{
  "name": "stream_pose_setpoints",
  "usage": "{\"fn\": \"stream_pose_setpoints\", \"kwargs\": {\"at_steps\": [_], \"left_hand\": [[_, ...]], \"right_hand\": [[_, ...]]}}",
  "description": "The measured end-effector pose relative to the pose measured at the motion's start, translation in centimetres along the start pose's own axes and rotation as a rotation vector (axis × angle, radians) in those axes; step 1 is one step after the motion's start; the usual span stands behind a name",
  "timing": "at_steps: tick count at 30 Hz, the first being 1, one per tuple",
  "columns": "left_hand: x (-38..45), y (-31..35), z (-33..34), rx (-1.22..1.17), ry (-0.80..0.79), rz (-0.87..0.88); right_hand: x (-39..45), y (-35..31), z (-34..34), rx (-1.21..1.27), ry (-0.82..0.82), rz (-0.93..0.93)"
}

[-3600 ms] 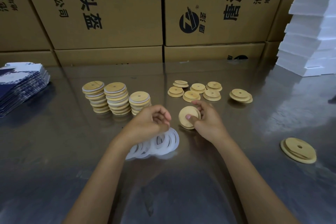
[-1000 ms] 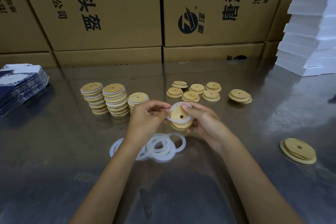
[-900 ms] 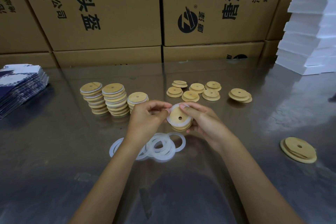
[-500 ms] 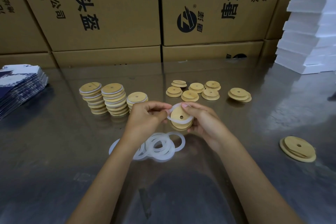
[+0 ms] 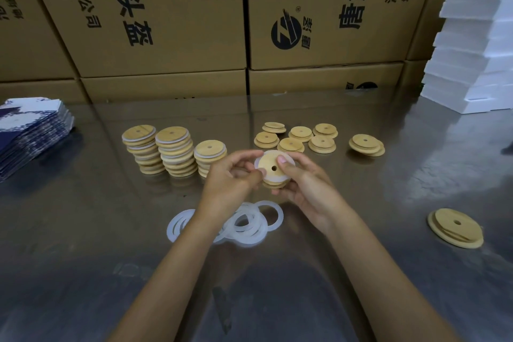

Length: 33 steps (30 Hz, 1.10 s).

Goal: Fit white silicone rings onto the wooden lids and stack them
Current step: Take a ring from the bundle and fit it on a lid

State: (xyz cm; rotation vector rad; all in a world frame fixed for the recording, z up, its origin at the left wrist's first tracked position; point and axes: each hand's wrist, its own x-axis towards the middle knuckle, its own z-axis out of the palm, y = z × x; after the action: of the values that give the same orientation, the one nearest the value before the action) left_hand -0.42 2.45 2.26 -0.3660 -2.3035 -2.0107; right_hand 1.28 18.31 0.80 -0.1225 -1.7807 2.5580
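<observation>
A round wooden lid (image 5: 273, 168) with a centre hole is held above the table between both hands, and a white silicone ring (image 5: 258, 164) sits round its edge. My left hand (image 5: 230, 180) pinches the lid's left rim and the ring. My right hand (image 5: 304, 183) cradles the lid from the right, thumb pressing on its top. Below the hands, several loose white rings (image 5: 247, 223) lie in a pile. Three stacks of ringed lids (image 5: 170, 153) stand to the left. Several bare lids (image 5: 298, 136) lie behind the hands.
The shiny table (image 5: 83, 230) is backed by cardboard boxes (image 5: 166, 22). A pile of blue-and-white packets (image 5: 30, 133) lies far left, white foam blocks (image 5: 477, 50) stand at the far right. More bare lids lie at right (image 5: 366, 144) and near right (image 5: 455, 228).
The ring has been worked further down round the lid's rim. Both hands stay on the lid in nearly the same place; earlier, the left hand lifted a ring off the pile.
</observation>
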Motion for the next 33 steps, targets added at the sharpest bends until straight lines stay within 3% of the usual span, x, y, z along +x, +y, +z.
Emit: {"fn": "stream_pose_setpoints", "kwargs": {"at_steps": [6, 10, 15, 22, 28, 33], "left_hand": [[-0.3, 0.0, 0.7, 0.011, 0.103, 0.036], [0.0, 0.2, 0.1, -0.008, 0.219, 0.029], [0.0, 0.0, -0.2, 0.139, 0.037, 0.07], [0.1, -0.4, -0.2, 0.311, 0.075, 0.132], [0.0, -0.3, -0.4, 0.343, 0.07, 0.125], [0.0, 0.1, -0.9, 0.335, 0.079, 0.125]], "right_hand": [[-0.2, 0.3, 0.8, 0.138, -0.097, 0.031], [-0.3, 0.0, 0.4, -0.108, -0.087, 0.007], [-0.5, -0.2, 0.2, -0.264, -0.069, -0.04], [-0.2, 0.1, 0.3, -0.327, -0.027, -0.119], [-0.1, 0.2, 0.0, -0.478, -0.138, -0.088], [-0.2, 0.1, 0.1, -0.382, -0.119, -0.106]]}}
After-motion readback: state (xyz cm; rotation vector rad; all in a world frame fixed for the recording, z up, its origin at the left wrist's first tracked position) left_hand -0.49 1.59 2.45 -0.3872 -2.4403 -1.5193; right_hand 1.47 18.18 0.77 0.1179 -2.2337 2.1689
